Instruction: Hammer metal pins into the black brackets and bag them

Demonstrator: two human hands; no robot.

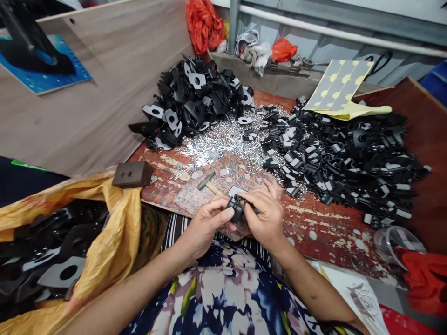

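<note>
Close to my body, above the near edge of the table, both hands hold a black plastic part (236,211) with a flat grey face. My left hand (208,219) grips its left side between thumb and fingers. On the other side my right hand (267,215) is closed at the part's upper right edge; whether a pin is in its fingertips, I cannot make out. Just beyond lies a small hammer (206,180), its wooden handle running toward my left fingers. A heap of thin metal pins (213,148) spreads farther back, with a few loose pins nearer.
Black parts with grey pads (206,102) are piled at the back left, smaller black clips (324,158) at the right. A yellow sack (120,223) of black parts stands left, near a brown block (132,174). A sticker sheet (338,86) and clear tub (398,242) are right.
</note>
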